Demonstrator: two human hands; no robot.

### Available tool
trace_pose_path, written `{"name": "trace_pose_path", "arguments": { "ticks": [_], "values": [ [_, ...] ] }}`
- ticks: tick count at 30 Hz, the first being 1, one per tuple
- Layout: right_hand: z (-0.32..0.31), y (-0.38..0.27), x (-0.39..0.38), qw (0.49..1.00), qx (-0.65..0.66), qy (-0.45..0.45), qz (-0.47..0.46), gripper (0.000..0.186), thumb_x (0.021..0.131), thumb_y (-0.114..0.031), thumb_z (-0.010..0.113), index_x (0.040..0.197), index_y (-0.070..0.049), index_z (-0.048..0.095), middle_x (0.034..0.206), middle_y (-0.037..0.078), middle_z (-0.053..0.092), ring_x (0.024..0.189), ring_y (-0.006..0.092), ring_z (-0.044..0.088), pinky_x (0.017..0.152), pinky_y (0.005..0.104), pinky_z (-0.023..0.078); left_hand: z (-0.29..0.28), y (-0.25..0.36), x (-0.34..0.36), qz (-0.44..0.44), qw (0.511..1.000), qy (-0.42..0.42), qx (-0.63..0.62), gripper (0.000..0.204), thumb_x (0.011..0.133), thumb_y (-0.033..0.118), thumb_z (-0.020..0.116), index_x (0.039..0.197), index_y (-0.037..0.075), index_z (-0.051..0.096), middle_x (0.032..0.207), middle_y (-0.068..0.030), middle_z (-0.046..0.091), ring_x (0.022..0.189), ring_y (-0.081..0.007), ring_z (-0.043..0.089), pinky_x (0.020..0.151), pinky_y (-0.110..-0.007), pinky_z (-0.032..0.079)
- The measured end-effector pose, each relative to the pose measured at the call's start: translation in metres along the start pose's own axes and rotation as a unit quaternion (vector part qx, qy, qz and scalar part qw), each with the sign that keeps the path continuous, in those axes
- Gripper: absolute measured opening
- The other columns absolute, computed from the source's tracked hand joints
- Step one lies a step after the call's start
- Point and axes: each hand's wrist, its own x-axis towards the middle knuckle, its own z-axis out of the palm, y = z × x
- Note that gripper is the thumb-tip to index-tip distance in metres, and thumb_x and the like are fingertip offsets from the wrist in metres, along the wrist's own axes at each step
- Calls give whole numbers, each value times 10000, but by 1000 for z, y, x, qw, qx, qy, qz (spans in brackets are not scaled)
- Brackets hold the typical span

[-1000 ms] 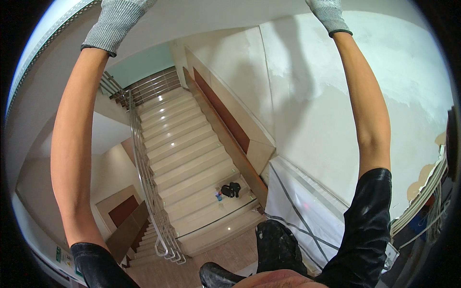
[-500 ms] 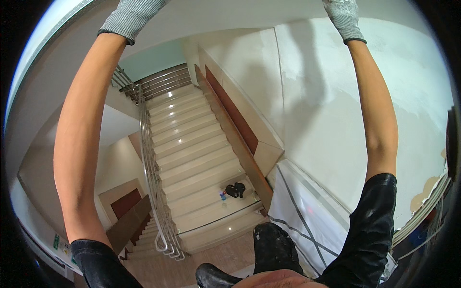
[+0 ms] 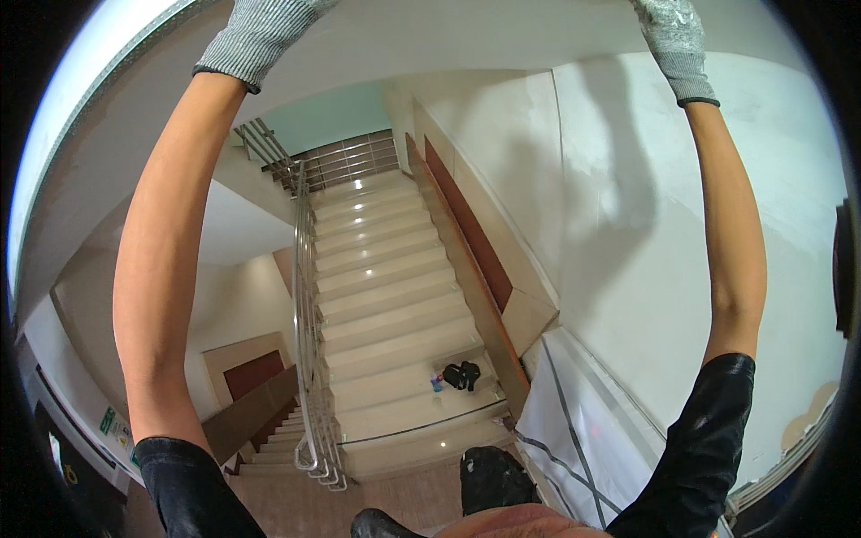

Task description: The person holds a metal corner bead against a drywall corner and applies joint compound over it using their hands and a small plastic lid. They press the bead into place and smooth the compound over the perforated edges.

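Note:
Both my arms are raised, reaching to the upper edge of the head view. My left hand [image 3: 267, 36], in a grey knitted glove with a dark cuff edge, is up by the pale ceiling surface [image 3: 430, 40]. My right hand [image 3: 674, 47] wears a similar glove, whitened with smears, and is near the top of the patchy white wall [image 3: 717, 143]. The fingers of both hands are cut off by the picture's edge, so what they hold or touch is hidden. A shadow like a raised arm falls across the wall.
Below me a cream staircase [image 3: 386, 296] runs between a steel railing [image 3: 307, 359] and a wood-edged wall panel [image 3: 475, 287]. A black object [image 3: 462, 376] lies on a lower step beside a small blue-and-red item [image 3: 437, 384]. White sheeting [image 3: 574, 430] with grey tape covers the lower right.
The view has shifted slightly, so the stairs and wall sit further right and lower. Both my gloved hands appear a little further right and are still raised.

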Motion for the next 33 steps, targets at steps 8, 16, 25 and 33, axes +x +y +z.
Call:
{"name": "trace_pose_path", "arguments": {
  "ticks": [8,16,25,33],
  "values": [
    [7,-2,-2,999,-22,41,2,108,836,-157,675,939,-126,676,1036,62,643,1014,285,600,830,433,501,23,20,14,14,998,-16,63,569,975,40,417,1531,152,443,1584,-143,443,1478,-294,400,1267,-475,250],
    [7,-5,-8,998,-31,47,13,141,875,-205,681,994,-131,694,1069,53,651,1040,272,600,853,417,494,51,46,45,37,998,-5,51,561,993,63,419,1550,129,401,1595,-127,441,1488,-263,405,1274,-474,257],
    [-6,-18,-6,998,29,14,55,359,889,-115,640,1246,-102,680,1268,122,636,1221,328,553,1019,457,447,47,41,51,56,998,1,43,527,1004,131,447,1530,101,424,1559,-129,485,1446,-275,459,1248,-477,309],
    [14,-95,-22,983,100,61,139,634,955,-232,627,1519,-12,440,1515,225,459,1428,400,397,1208,507,296,54,54,50,40,998,-14,46,511,1027,140,409,1537,107,413,1588,-129,446,1468,-265,432,1255,-473,307]
  ]
}}
